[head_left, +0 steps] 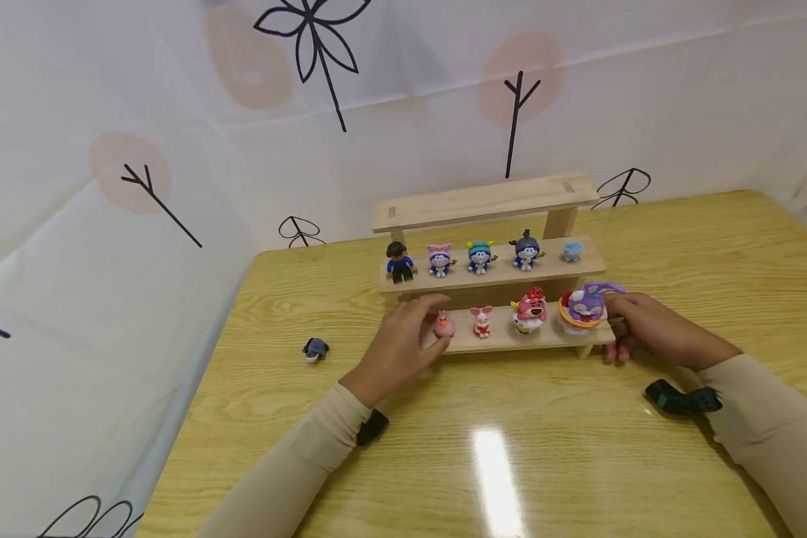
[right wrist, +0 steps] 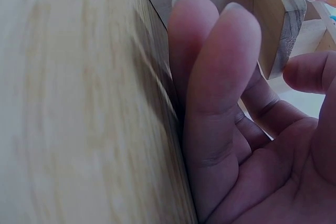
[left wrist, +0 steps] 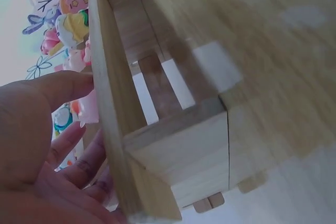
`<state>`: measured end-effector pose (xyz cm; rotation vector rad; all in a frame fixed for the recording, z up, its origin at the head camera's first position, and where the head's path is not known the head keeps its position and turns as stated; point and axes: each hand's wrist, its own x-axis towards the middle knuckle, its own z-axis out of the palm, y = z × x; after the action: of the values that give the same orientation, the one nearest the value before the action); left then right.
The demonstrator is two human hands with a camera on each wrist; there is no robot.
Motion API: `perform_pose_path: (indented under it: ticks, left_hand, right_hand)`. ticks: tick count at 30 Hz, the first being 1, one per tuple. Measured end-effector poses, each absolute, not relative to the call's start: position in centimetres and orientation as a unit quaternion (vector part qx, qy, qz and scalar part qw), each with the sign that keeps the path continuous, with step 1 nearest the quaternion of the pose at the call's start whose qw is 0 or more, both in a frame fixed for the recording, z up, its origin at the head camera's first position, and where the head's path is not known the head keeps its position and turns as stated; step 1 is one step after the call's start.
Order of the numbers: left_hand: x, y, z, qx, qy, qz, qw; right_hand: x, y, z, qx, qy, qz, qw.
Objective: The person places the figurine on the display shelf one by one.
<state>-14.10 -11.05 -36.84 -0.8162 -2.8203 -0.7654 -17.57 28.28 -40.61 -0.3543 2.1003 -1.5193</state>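
Observation:
A wooden tiered display shelf (head_left: 484, 196) stands on the table, with several small figures on its lower two tiers. My left hand (head_left: 401, 340) is at the left end of the bottom tier, its thumb (left wrist: 73, 83) against the board's edge and its fingers spread around the end, close about a pink duck figure (head_left: 444, 326). At the other end, my right hand (head_left: 645, 325) holds the bottom tier's corner (right wrist: 286, 45) between thumb and fingers; two fingers lie low beside the tabletop. Nearest it sits a purple rabbit figure (head_left: 586, 305) in a cup.
A pink pig figure (head_left: 481, 321) and a red bear figure (head_left: 530, 310) share the bottom tier. The middle tier holds a dark-haired figure (head_left: 400, 263), several costumed figures and a small blue one (head_left: 572, 251). A grey-blue figure (head_left: 315, 349) lies on the table to the left.

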Motion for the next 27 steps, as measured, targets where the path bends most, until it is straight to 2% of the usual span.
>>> perform_pose_path:
  ticks: [27]
  left_hand:
    - [-13.5, -16.5, -35.6, -0.232, -0.918, -0.295, 0.130]
  right_hand:
    - [-17.6, 28.3, -40.7, -0.139, 0.768, -0.568, 0.262]
